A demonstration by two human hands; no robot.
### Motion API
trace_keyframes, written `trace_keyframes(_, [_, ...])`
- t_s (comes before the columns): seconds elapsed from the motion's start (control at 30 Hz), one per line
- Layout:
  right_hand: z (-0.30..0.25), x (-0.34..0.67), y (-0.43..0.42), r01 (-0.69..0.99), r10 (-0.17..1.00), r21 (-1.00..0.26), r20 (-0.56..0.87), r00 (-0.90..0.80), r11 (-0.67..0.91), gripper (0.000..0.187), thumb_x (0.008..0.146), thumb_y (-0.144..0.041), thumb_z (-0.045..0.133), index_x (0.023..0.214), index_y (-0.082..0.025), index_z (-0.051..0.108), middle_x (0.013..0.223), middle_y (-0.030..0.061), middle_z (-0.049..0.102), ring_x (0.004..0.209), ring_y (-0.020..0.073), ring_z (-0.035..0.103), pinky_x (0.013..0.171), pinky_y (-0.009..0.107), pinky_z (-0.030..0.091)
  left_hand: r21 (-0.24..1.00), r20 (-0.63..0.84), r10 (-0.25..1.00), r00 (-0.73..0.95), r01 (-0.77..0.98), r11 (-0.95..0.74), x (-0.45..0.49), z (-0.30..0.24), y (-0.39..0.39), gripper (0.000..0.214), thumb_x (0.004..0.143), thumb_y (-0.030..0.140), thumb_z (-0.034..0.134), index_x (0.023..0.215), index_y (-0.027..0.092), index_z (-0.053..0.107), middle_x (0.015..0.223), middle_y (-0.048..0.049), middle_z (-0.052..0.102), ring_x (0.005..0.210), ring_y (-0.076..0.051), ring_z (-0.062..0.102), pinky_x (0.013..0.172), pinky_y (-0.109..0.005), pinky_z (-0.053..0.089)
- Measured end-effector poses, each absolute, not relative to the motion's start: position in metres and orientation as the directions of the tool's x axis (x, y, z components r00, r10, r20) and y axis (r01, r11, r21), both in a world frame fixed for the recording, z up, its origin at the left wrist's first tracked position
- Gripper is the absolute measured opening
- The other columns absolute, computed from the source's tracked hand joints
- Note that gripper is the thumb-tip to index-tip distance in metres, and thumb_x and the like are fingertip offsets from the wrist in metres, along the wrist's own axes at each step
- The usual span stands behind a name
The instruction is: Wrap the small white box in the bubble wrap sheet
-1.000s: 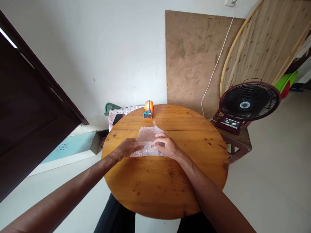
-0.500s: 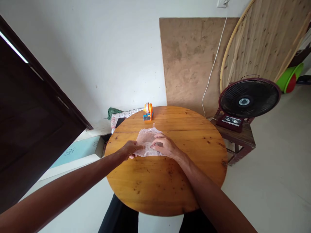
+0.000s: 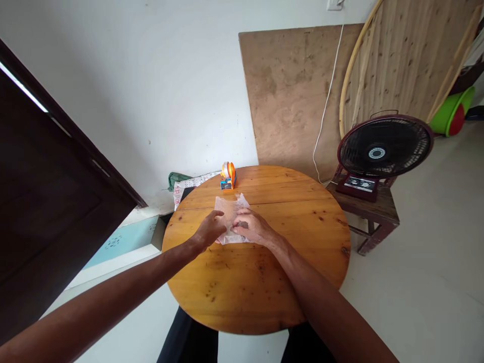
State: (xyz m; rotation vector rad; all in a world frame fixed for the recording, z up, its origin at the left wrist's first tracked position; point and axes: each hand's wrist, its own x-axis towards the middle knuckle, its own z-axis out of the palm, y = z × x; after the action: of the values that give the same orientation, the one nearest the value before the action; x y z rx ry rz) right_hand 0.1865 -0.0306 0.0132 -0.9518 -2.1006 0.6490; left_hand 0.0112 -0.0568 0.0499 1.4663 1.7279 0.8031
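A sheet of clear bubble wrap (image 3: 229, 209) lies on the round wooden table (image 3: 264, 282), its near part folded over something small and dark that I cannot make out. My left hand (image 3: 212, 231) grips the left edge of the wrap with curled fingers. My right hand (image 3: 250, 228) presses down on the folded part, fingers bent over it. An orange and blue tape dispenser (image 3: 228, 176) stands at the far edge of the table, beyond the wrap.
A dark red fan (image 3: 382, 152) sits on a low wooden stool (image 3: 372, 214) to the right. A plywood board (image 3: 291, 96) and a round wooden tabletop (image 3: 408, 60) lean on the wall. A dark door (image 3: 41, 191) stands at left.
My left hand has drawn the left side of the bubble wrap inward, making the sheet narrower. My right hand stays pressed on it. The camera shifted slightly.
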Motion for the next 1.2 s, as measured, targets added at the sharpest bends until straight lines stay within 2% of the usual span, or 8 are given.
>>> trace_keyframes(0.1, [0.014, 0.186, -0.031, 0.418, 0.794, -0.692, 0.399, -0.459, 0.589, 0.007, 0.076, -0.025, 0.071, 0.082, -0.022, 0.073, 0.111, 0.0061, 0.064, 0.109, 0.0215, 0.059, 0.095, 0.034, 0.044, 0.84, -0.024, 0.996, -0.08, 0.539, 0.063, 0.013, 0.048, -0.059, 0.063, 0.064, 0.014, 0.059, 0.126, 0.014, 0.046, 0.056, 0.0105, 0.038, 0.048, -0.008, 0.039, 0.045, -0.018, 0.033])
trace_keyframes(0.4, [0.016, 0.187, -0.031, 0.414, 0.796, -0.7, 0.385, -0.467, 0.581, 0.007, 0.076, -0.021, 0.071, 0.083, -0.022, 0.073, 0.11, 0.0056, 0.064, 0.112, 0.0214, 0.058, 0.095, 0.033, 0.045, 0.854, 0.127, 0.987, -0.094, 0.516, -0.061, 0.025, 0.038, -0.061, 0.08, 0.066, 0.026, 0.065, 0.138, 0.01, 0.035, 0.06, 0.0093, 0.044, 0.055, -0.01, 0.044, 0.055, -0.021, 0.036])
trace_keyframes(0.47, [0.014, 0.187, -0.03, 0.417, 0.798, -0.701, 0.381, -0.466, 0.579, 0.008, 0.076, -0.023, 0.071, 0.084, -0.022, 0.073, 0.112, 0.0061, 0.063, 0.113, 0.0215, 0.057, 0.095, 0.033, 0.045, 0.859, 0.101, 0.988, -0.114, 0.512, -0.029, 0.028, 0.042, -0.067, 0.078, 0.065, 0.032, 0.066, 0.134, 0.008, 0.039, 0.065, 0.0065, 0.049, 0.059, -0.011, 0.048, 0.057, -0.022, 0.039])
trace_keyframes(0.57, [0.014, 0.187, -0.03, 0.416, 0.797, -0.7, 0.383, -0.468, 0.58, 0.008, 0.077, -0.025, 0.071, 0.084, -0.023, 0.073, 0.112, 0.0054, 0.062, 0.111, 0.0208, 0.058, 0.094, 0.032, 0.045, 0.846, 0.07, 0.992, -0.109, 0.533, -0.001, 0.027, 0.049, -0.078, 0.061, 0.064, 0.033, 0.068, 0.118, 0.009, 0.055, 0.071, 0.0018, 0.056, 0.064, -0.013, 0.053, 0.059, -0.024, 0.041])
trace_keyframes(0.7, [0.015, 0.187, -0.031, 0.405, 0.791, -0.699, 0.396, -0.467, 0.589, 0.007, 0.078, -0.027, 0.07, 0.084, -0.024, 0.073, 0.112, 0.0046, 0.063, 0.109, 0.02, 0.059, 0.095, 0.032, 0.045, 0.841, 0.079, 0.991, -0.104, 0.542, -0.01, 0.019, 0.051, -0.088, 0.039, 0.065, 0.032, 0.066, 0.099, 0.012, 0.066, 0.066, 0.0022, 0.055, 0.063, -0.013, 0.052, 0.059, -0.024, 0.041])
trace_keyframes(0.83, [0.012, 0.186, -0.03, 0.423, 0.812, -0.709, 0.382, -0.442, 0.564, 0.006, 0.076, -0.027, 0.072, 0.082, -0.025, 0.072, 0.112, 0.0049, 0.063, 0.112, 0.0216, 0.058, 0.095, 0.034, 0.045, 0.851, 0.087, 0.991, -0.102, 0.524, -0.021, 0.013, 0.045, -0.086, 0.023, 0.068, 0.035, 0.062, 0.077, 0.014, 0.066, 0.06, 0.0026, 0.055, 0.056, -0.012, 0.05, 0.054, -0.023, 0.038])
trace_keyframes(0.97, [0.012, 0.186, -0.03, 0.423, 0.809, -0.706, 0.382, -0.446, 0.567, 0.006, 0.076, -0.026, 0.071, 0.082, -0.024, 0.072, 0.113, 0.0053, 0.063, 0.112, 0.0219, 0.058, 0.096, 0.035, 0.044, 0.849, 0.119, 0.988, -0.101, 0.527, -0.048, 0.013, 0.039, -0.08, 0.019, 0.069, 0.034, 0.06, 0.072, 0.015, 0.064, 0.056, 0.0026, 0.056, 0.053, -0.012, 0.049, 0.053, -0.023, 0.037])
trace_keyframes(1.2, [0.017, 0.187, -0.031, 0.398, 0.795, -0.711, 0.387, -0.467, 0.58, 0.006, 0.075, -0.02, 0.071, 0.08, -0.022, 0.071, 0.111, 0.0044, 0.063, 0.106, 0.021, 0.06, 0.092, 0.033, 0.046, 0.823, 0.215, 0.976, -0.025, 0.543, -0.168, 0.025, 0.029, -0.076, 0.016, 0.074, 0.03, 0.059, 0.069, 0.015, 0.062, 0.084, -0.0052, 0.069, 0.072, -0.015, 0.059, 0.067, -0.025, 0.046])
